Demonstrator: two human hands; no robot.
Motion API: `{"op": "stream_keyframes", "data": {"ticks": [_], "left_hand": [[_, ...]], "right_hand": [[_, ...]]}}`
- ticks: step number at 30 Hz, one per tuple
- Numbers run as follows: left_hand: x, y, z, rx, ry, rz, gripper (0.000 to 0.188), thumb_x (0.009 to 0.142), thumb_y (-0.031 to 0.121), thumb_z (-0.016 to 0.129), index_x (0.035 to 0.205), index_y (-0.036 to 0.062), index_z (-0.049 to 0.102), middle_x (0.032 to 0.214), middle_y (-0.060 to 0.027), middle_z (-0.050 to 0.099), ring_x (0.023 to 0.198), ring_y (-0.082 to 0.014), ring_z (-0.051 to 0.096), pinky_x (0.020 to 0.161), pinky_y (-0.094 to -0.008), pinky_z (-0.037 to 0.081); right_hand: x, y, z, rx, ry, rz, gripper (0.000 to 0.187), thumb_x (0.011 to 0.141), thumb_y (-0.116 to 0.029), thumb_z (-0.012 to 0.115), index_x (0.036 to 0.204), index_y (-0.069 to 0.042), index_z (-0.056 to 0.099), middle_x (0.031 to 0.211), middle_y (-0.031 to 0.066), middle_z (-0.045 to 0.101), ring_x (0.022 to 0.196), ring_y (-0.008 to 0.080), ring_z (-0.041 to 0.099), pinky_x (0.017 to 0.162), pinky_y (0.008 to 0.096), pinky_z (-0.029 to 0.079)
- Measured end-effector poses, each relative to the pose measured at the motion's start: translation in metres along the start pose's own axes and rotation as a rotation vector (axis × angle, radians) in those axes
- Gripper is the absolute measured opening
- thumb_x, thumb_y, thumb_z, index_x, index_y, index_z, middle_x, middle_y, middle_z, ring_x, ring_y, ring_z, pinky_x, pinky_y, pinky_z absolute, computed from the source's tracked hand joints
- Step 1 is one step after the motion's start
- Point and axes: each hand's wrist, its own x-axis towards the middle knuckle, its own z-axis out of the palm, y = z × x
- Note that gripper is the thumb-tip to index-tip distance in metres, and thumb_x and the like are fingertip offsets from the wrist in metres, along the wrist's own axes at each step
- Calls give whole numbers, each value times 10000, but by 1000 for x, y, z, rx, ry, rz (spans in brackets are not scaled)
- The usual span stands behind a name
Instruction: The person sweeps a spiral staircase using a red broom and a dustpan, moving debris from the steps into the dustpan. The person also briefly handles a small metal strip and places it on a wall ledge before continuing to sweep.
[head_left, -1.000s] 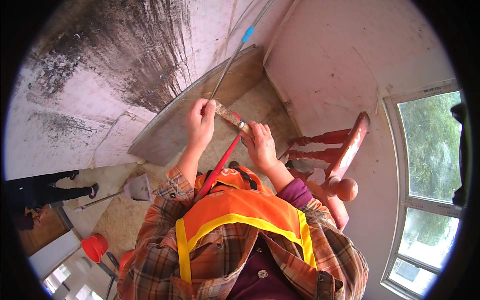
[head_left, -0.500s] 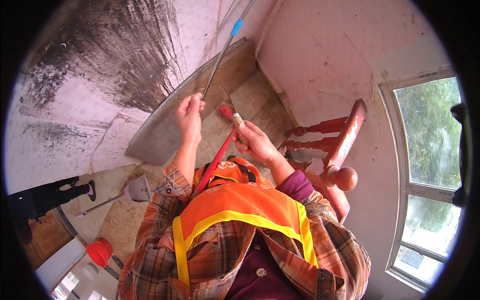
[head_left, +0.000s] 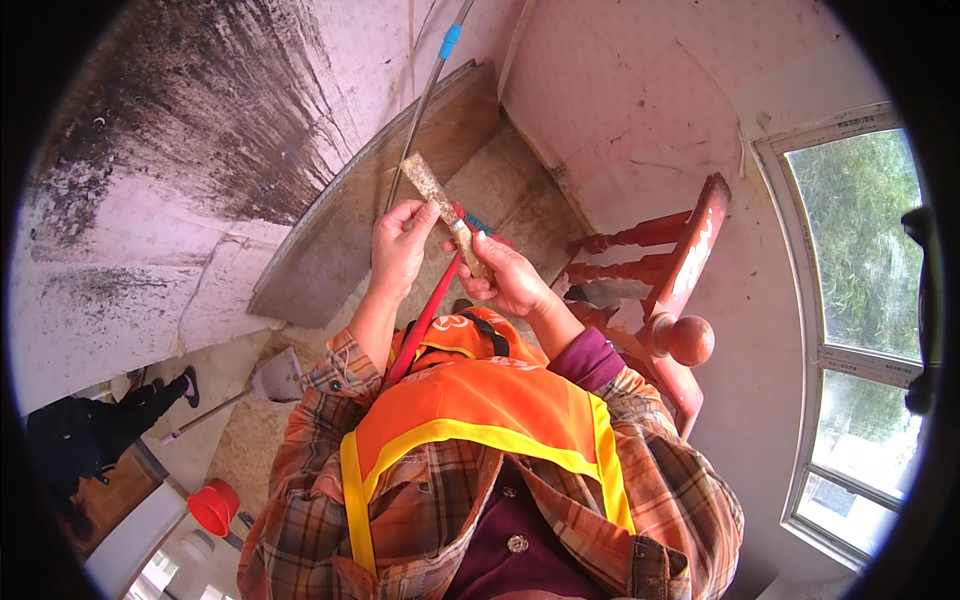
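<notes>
A putty knife [head_left: 427, 183] with a crusted, dirty blade and a wooden handle is held up in front of my chest. My right hand [head_left: 512, 280] is closed around its handle. At the base of the blade, my left hand [head_left: 400, 250] pinches it between thumb and fingers. Below both hands slants a red stick [head_left: 420, 330], its lower end against my orange apron [head_left: 480, 410]. A brush head with red and teal bristles [head_left: 482, 225] shows partly behind the knife and my right hand.
A metal pole [head_left: 425, 100] with a blue collar leans by a wooden board [head_left: 330, 270] along the stained wall. Red wooden railing [head_left: 680, 270] stands at right, beside the window [head_left: 855, 250]. At left are a dustpan [head_left: 280, 378], a red bucket [head_left: 213, 508] and another person's leg [head_left: 140, 420].
The putty knife has swung up, its blade now to the upper left. My left hand has moved down and right from beside the pole and taken hold of the knife's blade.
</notes>
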Motion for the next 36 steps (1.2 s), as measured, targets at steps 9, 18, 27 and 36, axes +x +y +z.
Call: {"op": "stream_keyframes", "data": {"ticks": [9, 18, 27, 36], "left_hand": [[1, 11, 11, -188, 160, 95, 194, 912, 188, 624, 839, 9, 626, 795, 27, 581, 735, -36, 475, 651, -207, 388], [23, -28, -47, 250, 706, 74, 365, 924, 235, 571, 673, -14, 479, 588, -92, 443, 573, -182, 404, 569, -375, 365], [-58, -91, -60, 232, -171, -824, 961, 853, 313, 656, 1478, 137, -52, 1341, -263, 411, 1146, -325, 507, 783, -488, 506], [-74, -85, -47, 259, 26, -557, 723, 832, 446, 652, 1351, 27, 372, 1224, -180, 539, 1074, -221, 541, 877, -352, 459]], "right_hand": [[-5, -1, 5, -239, 89, -59, 401, 1001, -370, 386, 1186, -52, 546, 799, -23, 491, 587, 66, 346, 554, 196, 308], [-10, -18, -17, -305, 141, -23, 385, 990, -343, 435, 1129, -10, 569, 770, -14, 524, 602, 50, 407, 509, 186, 325], [36, 57, -84, -2127, -18, 169, 296, 896, -162, 512, 1136, 9, 488, 891, 169, 606, 797, 322, 617, 655, 419, 507], [31, 64, -93, -2113, -109, 518, 338, 926, -183, 458, 1230, -37, 427, 1085, 258, 602, 924, 403, 628, 754, 509, 504]]}}
